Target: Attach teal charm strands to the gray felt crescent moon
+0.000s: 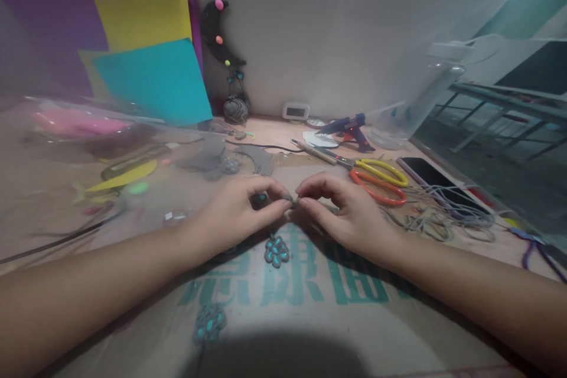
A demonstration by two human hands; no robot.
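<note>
In the middle of the head view, the fingertips of my left hand (pixel 248 207) and my right hand (pixel 343 212) meet in a pinch. Between them is a short bit of dark grey cord (pixel 293 203), mostly covered by the fingers. Just below my left fingers a grey flower charm (pixel 277 251) with turquoise petals rests over the cardboard (pixel 319 331); a thin strand rises from it towards that hand. Something with a turquoise spot shows behind my left thumb. A second flower charm (pixel 209 323) of the same kind lies at the lower left, with a strand running down from it.
Right of my hands lie scissors (pixel 381 174) with yellow and orange handles, tangled grey cord (pixel 429 221) and a phone (pixel 438 183). Behind stand a glue gun (pixel 349 130), a small clock (pixel 296 111) and a clear bottle (pixel 425 94). Felt scraps (pixel 204 156) and a yarn ball (pixel 235 109) are left.
</note>
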